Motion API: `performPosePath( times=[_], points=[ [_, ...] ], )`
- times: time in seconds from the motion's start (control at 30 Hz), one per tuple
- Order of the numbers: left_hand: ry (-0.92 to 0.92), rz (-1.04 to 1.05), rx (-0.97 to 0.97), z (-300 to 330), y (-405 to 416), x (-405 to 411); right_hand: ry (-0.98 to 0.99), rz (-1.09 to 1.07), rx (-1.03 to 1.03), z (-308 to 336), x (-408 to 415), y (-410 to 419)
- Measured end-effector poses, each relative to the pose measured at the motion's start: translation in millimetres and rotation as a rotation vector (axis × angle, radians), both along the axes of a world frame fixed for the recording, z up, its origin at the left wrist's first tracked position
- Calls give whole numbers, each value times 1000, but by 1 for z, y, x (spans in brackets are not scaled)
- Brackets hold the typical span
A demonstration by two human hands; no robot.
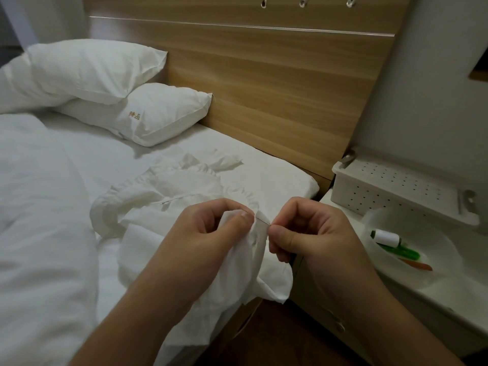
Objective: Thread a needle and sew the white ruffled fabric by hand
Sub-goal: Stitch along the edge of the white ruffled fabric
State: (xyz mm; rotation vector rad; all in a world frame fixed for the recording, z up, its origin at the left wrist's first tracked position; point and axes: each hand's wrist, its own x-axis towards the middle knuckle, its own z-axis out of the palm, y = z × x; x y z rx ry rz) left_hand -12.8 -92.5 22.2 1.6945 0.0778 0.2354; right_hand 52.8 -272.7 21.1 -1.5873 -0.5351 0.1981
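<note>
Pillow (148, 114): gold embroidered characters are showing at its corner, too small for reading with confidence.
White ruffled fabric (169, 191): lying bunched on the bed (39, 207), its near edge being lifted.
Left hand (211, 231): pinching that edge between thumb and fingers.
Needle (264, 220): bridging both hands, just entering the fold.
Right hand (309, 233): pinching the needle's rear end.
Risk: the point is likely heading toward the left thumb; the thread, unseen here, may be slipping free.
Spool (386, 237): sitting in the bowl (422, 281); no label is legible.

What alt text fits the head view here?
Two hands sew over a bed: the left hand pinches white ruffled fabric while the right hand pinches a needle at its edge. A thread spool sits in a nightstand bowl.
</note>
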Motion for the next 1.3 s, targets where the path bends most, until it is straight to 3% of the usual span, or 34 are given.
performPosePath(
  times=[0.17, 0.37, 0.53, 0.8, 1.03, 1.13, 1.23, 1.3],
  points=[
    [-19, -24, 45, -1, -6, 1, -43, -35, 18, -1, -7, 5],
    [-97, 90, 139, -1, -5, 1, -408, -167, -328, 4, -4, -4],
    [-103, 102, 162, 0, -9, -1, -552, -97, -242, 3, -7, 5],
    [-53, 58, 131, 1, -8, -1, -424, -113, -160, 0, -8, 10],
    [-68, 143, 274, 1, -7, 0, 0, -149, 370, 13, -10, 10],
    [-20, 167, 202, -1, -3, 1, 102, -140, 487, 26, -5, 3],
    [17, 174, 116, 1, 0, 1, 96, -155, 400, 27, 2, -8],
    [30, 197, 89, 2, 1, 1, -11, -133, 184, 26, 5, -15]
  ],
)
